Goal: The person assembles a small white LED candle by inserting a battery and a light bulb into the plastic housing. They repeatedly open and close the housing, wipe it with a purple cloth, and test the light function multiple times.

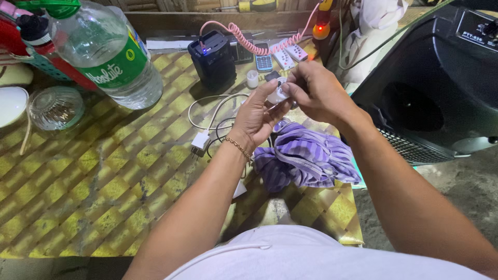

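Fingers (288, 89) of both hands pinched on a small white part (278, 94), maybe a plug, held above the bench (104, 181) at twelve o'clock of the striped cloth (306, 158). Seemingly mid-inspection or fitting; steady turning wanted next. White charger (199, 141) at nine o'clock.

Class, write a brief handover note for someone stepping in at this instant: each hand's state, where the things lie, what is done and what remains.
Left hand: closed around a small white device, held above the table.
Right hand: fingers pinching at the top of the same device.
Nearby: a white charger plug with its cable lies on the table under the left wrist; a purple striped cloth lies below the hands; a black box with a blue light stands behind.
Done: device picked up, in both hands.
Left: what the fingers are working on it is too small to tell.
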